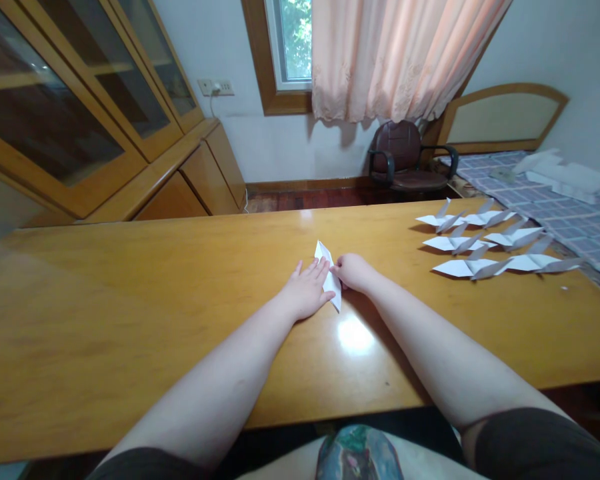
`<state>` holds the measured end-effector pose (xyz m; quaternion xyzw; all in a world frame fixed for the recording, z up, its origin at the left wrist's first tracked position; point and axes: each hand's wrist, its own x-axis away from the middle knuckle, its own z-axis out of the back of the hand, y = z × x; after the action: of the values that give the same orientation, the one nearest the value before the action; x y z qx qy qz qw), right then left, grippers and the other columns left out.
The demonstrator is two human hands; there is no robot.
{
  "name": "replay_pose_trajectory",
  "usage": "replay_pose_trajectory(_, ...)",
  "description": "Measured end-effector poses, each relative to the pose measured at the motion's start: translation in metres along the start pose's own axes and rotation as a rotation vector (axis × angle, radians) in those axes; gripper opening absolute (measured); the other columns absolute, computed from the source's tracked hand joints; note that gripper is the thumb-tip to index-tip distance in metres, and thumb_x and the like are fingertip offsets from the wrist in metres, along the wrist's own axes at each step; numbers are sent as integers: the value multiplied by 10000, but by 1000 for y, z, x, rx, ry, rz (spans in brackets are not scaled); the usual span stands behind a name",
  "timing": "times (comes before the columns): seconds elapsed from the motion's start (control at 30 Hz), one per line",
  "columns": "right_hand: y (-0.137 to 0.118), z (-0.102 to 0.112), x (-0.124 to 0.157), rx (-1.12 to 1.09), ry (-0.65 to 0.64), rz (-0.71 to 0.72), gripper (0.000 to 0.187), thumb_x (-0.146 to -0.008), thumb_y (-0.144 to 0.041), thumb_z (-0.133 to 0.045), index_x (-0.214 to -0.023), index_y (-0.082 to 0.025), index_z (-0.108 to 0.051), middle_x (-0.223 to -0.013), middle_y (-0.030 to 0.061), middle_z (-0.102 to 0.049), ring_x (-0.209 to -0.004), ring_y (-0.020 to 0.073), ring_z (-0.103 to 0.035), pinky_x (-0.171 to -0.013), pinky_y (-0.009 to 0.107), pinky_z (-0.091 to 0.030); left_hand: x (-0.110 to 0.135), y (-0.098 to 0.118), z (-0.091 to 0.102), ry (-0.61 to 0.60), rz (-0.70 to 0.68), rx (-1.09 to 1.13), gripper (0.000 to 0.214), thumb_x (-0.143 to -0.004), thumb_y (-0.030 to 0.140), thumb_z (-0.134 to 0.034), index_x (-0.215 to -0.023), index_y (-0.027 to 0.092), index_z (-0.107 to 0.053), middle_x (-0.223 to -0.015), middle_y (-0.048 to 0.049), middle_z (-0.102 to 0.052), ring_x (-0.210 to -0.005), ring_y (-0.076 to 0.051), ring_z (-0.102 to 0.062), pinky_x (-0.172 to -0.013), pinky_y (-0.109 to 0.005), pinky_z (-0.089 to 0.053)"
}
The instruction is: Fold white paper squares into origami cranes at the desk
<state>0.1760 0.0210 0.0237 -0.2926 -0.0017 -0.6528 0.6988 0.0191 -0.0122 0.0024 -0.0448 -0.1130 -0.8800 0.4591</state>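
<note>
A folded piece of white paper (333, 283), narrow and pointed at both ends, lies on the wooden table (145, 320) in front of me. My left hand (307, 288) rests flat across it with the fingers stretched out, pressing it to the tabletop. At the paper's right edge, my right hand (354, 272) is closed, thumb and fingertips pinching that edge. The exact grip is partly hidden behind the fingers. Over on the right of the table stand several folded white paper cranes (463, 268) in rows, apart from both hands.
A glass-fronted wooden cabinet (145, 157) borders the table at the far left. Past the far edge stands a dark office chair (397, 157), under a pink curtain (380, 60). To the right is a bed with a checked cover (510, 180). A tiny white scrap (564, 288) lies near the cranes.
</note>
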Motion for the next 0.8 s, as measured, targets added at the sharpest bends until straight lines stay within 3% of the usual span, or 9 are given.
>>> replay_pose_trajectory(0.17, 5, -3, -2, 56, 156, -22, 274, -832, -407, -610, -775, -148, -677, -805, 142, -714, -758, 223, -668, -613, 259, -426, -1, 3, -2, 31, 14, 18, 741, -909, 530, -336, -1510, 139, -152, -1576, -134, -127, -1460, -273, -120, -1164, -539, -95)
replay_pose_trajectory(0.27, 12, -7, -7, 41, 204, -22, 244, -823, -398, -621, -837, -159, -667, -842, 131, -716, -788, 222, -671, -627, 258, -428, -2, 6, -3, 30, 39, 26, 777, -892, 574, -341, -1512, 147, -148, -1579, -123, -122, -1458, -282, -125, -1164, -547, -79)
replay_pose_trajectory(0.5, 18, -9, -14, -47, 99, -20, 251, -873, -380, -539, -843, -157, -650, -604, 70, -679, -576, 166, -647, -583, 236, -423, -3, 13, -8, 69, 68, 8, 808, -881, 605, -333, -1514, 142, -139, -1579, -127, -133, -1460, -291, -110, -1158, -574, -28)
replay_pose_trajectory(0.8, 14, -1, -8, -186, 22, -13, 212, -841, -277, -536, -715, -149, -648, -627, 71, -701, -468, 129, -612, -502, 210, -426, 18, 35, 4, -55, 5, 9, 773, -889, 564, -351, -1505, 123, -197, -1574, -114, -122, -1461, -264, -123, -1180, -519, -63)
